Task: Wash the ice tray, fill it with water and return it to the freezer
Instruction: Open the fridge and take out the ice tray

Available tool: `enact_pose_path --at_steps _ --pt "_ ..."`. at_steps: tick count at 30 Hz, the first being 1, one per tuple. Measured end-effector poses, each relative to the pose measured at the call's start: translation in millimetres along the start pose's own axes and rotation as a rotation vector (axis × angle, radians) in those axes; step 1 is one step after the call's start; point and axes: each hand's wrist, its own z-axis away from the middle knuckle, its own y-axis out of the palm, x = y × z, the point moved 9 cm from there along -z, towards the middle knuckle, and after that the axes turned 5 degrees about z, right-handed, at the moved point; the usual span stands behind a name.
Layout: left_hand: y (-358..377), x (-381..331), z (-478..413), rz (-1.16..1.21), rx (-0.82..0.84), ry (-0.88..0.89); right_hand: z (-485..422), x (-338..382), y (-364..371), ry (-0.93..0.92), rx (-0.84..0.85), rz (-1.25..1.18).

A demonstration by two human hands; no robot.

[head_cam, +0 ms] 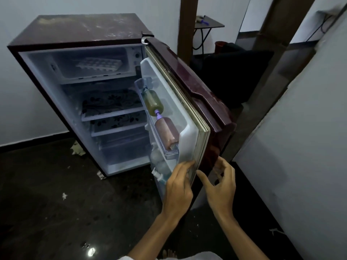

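Open refrigerator [56, 59] seen from my head, left to right. The ice tray [99, 65] lies flat in the freezer compartment [90, 72] at the top of the cabinet, tilted a little, with nothing resting on it. I judge it a light, thin plastic moulding, stiff along its length but liable to twist, probably cold and slick with frost; whether its cells hold ice I cannot tell. The short near end or the two long rims look like the best holds, with the tray kept level once filled. Below it are patterned shelves [112, 113], apparently bare. On the inner face of the door [187, 132], two bottles [152, 102] lie end to end in a clear rack [169, 152], with further bottles lower down. My left hand [178, 188] has its fingers spread on the door's inner edge; my right hand [221, 186] is open and curled near the outer face, gripping nothing. The door itself stands between my hands and the tray; the compartment mouth appears unobstructed, so I judge the reach to be past the door's upper rack.
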Motion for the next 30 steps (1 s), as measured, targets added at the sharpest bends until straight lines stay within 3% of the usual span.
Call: enact_pose_path --at_steps 10,16,25,30 --pt "71 -13 -29 0.018 0.3 0.067 -44 -38 -36 0.103 -0.147 -0.045" --pt "116 -16 -38 -0.138 0.521 0.137 -73 -55 -55 0.127 -0.215 0.065" --pt "140 1 -48 -0.3 0.561 0.189 -83 -82 -54 0.158 -0.18 0.218" --pt "121 34 -50 -0.415 0.519 0.184 -65 -88 -10 0.059 0.023 0.365"
